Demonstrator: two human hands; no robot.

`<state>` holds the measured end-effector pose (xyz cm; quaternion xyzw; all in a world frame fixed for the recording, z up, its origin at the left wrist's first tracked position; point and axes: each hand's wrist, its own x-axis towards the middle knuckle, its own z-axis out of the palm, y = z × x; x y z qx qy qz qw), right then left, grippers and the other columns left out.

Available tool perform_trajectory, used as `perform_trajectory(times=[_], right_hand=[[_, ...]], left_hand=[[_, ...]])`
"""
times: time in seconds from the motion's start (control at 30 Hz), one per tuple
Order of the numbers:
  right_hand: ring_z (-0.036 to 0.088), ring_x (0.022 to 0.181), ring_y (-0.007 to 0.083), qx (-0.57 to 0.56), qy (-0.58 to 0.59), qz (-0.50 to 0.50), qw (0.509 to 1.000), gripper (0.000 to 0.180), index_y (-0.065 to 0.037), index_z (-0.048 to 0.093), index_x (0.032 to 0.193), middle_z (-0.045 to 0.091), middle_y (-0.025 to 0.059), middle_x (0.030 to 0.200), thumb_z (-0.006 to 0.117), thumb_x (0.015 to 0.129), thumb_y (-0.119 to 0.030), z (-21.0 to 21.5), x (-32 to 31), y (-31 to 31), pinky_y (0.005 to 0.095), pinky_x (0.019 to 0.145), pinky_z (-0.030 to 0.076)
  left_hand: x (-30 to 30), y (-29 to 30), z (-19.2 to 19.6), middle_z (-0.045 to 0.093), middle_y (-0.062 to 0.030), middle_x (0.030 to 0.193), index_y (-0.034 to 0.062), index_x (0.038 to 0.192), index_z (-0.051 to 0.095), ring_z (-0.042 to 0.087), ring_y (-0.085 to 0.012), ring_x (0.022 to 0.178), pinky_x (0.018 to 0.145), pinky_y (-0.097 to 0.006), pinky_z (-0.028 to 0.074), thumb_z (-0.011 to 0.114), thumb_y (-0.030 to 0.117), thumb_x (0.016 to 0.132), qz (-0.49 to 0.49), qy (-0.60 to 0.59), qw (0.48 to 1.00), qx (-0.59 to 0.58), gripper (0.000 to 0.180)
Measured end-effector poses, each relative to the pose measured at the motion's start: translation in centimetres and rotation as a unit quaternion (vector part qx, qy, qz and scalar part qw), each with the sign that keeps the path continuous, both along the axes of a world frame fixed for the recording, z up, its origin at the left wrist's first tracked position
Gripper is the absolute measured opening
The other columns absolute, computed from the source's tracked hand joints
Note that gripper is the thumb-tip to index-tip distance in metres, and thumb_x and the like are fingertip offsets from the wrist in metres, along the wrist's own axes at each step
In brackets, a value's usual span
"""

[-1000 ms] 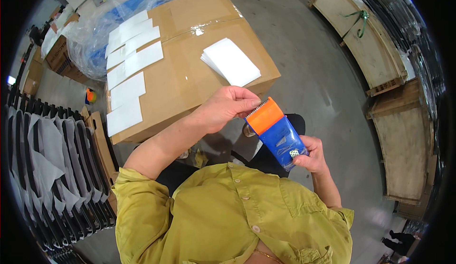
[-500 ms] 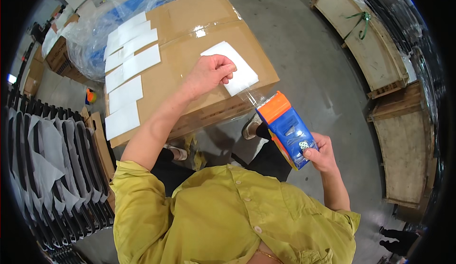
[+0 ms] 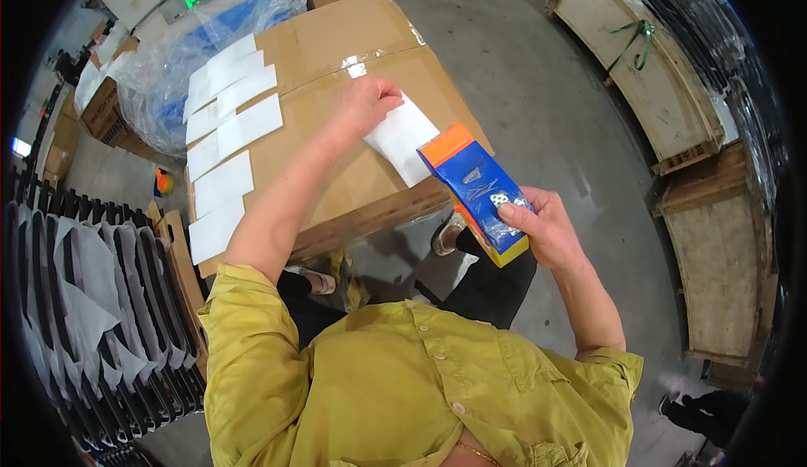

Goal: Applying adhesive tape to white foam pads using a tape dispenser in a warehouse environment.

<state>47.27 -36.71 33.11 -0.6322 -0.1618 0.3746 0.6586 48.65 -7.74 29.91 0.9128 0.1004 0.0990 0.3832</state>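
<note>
My right hand (image 3: 546, 227) is wrapped round a blue tape dispenser (image 3: 481, 194) with an orange front and a yellow lower edge. The dispenser's orange end overlaps the right side of a white sheet or thin stack (image 3: 405, 143) on the near right part of a large cardboard box (image 3: 328, 164). At that sheet's upper left edge, my left hand (image 3: 366, 107) has its fingers curled in a pinch. Slight blur hides what lies between the fingertips. More white sheets (image 3: 248, 126) lie overlapped in a row along the box's left side.
Blue material in clear plastic wrap (image 3: 181, 63) stands behind the box's left side. At left is a rack of black frames with grey sheets (image 3: 109, 299). Wooden crates (image 3: 710, 248) line the right. Another person's dark-clothed legs (image 3: 710, 416) show at lower right.
The dispenser has moved up and left, onto the white sheet's edge. My left hand has shifted up and left to the sheet's upper edge. The tape strip seen between them no longer shows.
</note>
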Motion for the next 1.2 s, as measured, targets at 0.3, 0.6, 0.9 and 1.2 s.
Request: perform_trajectory(times=[0.3, 0.6, 0.9, 1.2], right_hand=[[0.060, 0.070, 0.0123, -0.001, 0.020, 0.015, 1.000, 0.041, 0.007, 0.060, 0.095, 0.064, 0.0106, 0.082, 0.067, 0.075, -0.029, -1.7, 0.3, 0.7, 0.0252, 0.068, 0.048], [0.058, 0.071, 0.0116, 0.000, 0.013, 0.032, 0.999, 0.036, 0.005, 0.060, 0.094, 0.063, 0.0087, 0.083, 0.066, 0.076, -0.025, -2.6, -0.8, -0.1, 0.0243, 0.067, 0.047], [0.056, 0.071, 0.0086, -0.019, 0.002, 0.049, 0.999, 0.029, 0.004, 0.059, 0.091, 0.062, 0.0055, 0.081, 0.067, 0.077, -0.021, -3.0, -4.9, -0.8, 0.0228, 0.066, 0.046], [0.054, 0.071, 0.0083, -0.028, -0.073, 0.028, 0.997, 0.033, 0.004, 0.058, 0.089, 0.062, 0.0053, 0.079, 0.067, 0.077, -0.025, -3.2, -9.5, -1.6, 0.0242, 0.065, 0.045]], left_hand=[[-1.5, 0.1, -1.7, 0.058, -0.0135, 0.094, 0.0071, 0.108, 0.053, 0.058, -0.0254, 0.083, 0.074, -0.036, 0.047, 0.060, 0.017, 0.077, 0.174, -0.344, 0.859, 0.336, 0.033], [-9.8, -4.7, -3.1, 0.061, -0.0107, 0.077, -0.0016, 0.088, 0.058, 0.059, -0.0142, 0.065, 0.059, -0.024, 0.048, 0.046, 0.048, 0.086, 0.158, 0.071, 0.887, -0.429, 0.051], [-9.7, -7.4, -5.0, 0.059, -0.0099, 0.099, -0.0005, 0.104, 0.053, 0.056, -0.0177, 0.092, 0.083, -0.030, 0.044, 0.065, 0.024, 0.078, 0.112, 0.019, 0.760, -0.640, 0.038], [-9.9, -6.4, -4.4, 0.059, -0.0082, 0.100, 0.0023, 0.104, 0.051, 0.057, -0.0176, 0.091, 0.081, -0.033, 0.045, 0.065, 0.012, 0.078, 0.187, -0.147, 0.698, -0.676, 0.031]])
